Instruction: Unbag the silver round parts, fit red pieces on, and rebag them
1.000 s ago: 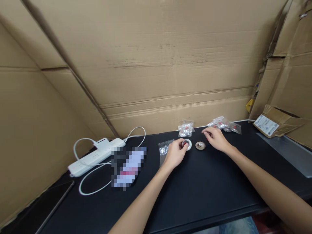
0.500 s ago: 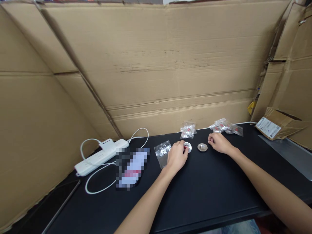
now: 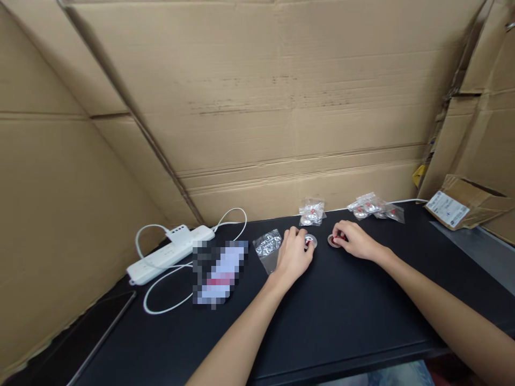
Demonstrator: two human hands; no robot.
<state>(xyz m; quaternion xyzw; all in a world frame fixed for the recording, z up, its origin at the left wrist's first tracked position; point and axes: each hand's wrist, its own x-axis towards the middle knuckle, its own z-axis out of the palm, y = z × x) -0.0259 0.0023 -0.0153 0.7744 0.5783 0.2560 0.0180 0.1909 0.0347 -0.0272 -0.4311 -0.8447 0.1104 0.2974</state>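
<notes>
Metal disc (image 3: pixel 333 240) — now under right hand (image 3: pixel 354 241), left hand (image 3: pixel 293 254) unmoved

A pixelated rectangular object (image 3: pixel 219 272) lies at nine o'clock from the left hand (image 3: pixel 293 256), its surface unreadable. Fingers partly cover both small round silver discs (image 3: pixel 310 241). Both forearms leave the bottom edge.

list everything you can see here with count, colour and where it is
metal disc: 2, silver with red centre, mid table, one under each hand
empty bag: 1, clear, left of left hand
small parts bags: several, clear with silver and red parts, table's back edge
power strip: 1, white, looped cable, left
blurred item: 1, beside strip
cardboard walls: brown, around table
labelled box: 1, brown, right
table: 1, black
left hand: on left disc
right hand: on right disc
</notes>
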